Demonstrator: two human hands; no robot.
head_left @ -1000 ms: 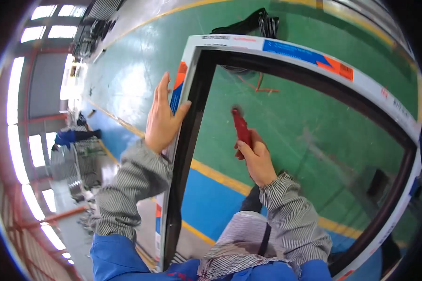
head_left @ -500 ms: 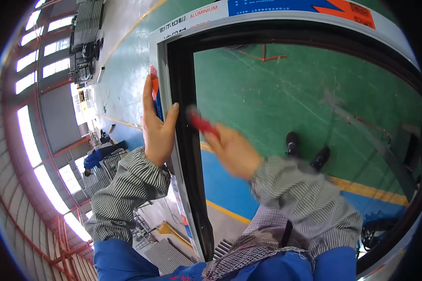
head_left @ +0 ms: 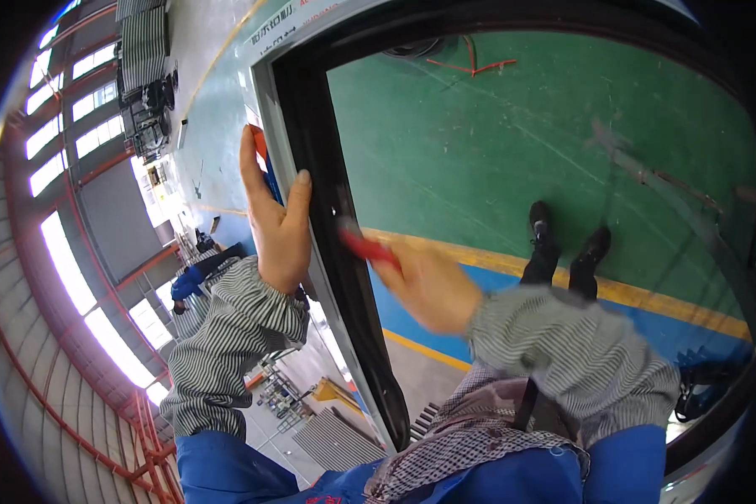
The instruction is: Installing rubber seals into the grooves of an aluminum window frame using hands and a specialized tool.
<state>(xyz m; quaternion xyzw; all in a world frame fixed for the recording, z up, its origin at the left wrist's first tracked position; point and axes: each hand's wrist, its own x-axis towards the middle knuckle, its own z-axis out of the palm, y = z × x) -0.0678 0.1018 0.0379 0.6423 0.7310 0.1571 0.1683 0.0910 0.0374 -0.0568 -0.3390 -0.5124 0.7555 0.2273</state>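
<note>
A large window frame (head_left: 304,109) with a dark inner profile and a light outer edge stands upright before me. My left hand (head_left: 279,235) lies against its left side, index finger stretched along the outer edge and thumb apart on the nearer side; the other fingers are hidden. In my right hand (head_left: 437,290) is a red-handled tool (head_left: 368,246), its greyish tip smeared by motion close to the inner face of the left side. The tip's exact shape cannot be made out, nor whether it touches the frame.
Through the frame show a green floor (head_left: 479,143) with yellow and blue bands, a red marking (head_left: 475,67) and a long metal bar (head_left: 664,185). My shoes (head_left: 592,248) are below. Another person in blue (head_left: 197,277) works at the far left, near stacked material (head_left: 143,46).
The view has shifted, so the frame's top sits higher in the picture. My right hand and the red-handled tool are slightly lower along the frame's left side. My left hand keeps its place.
</note>
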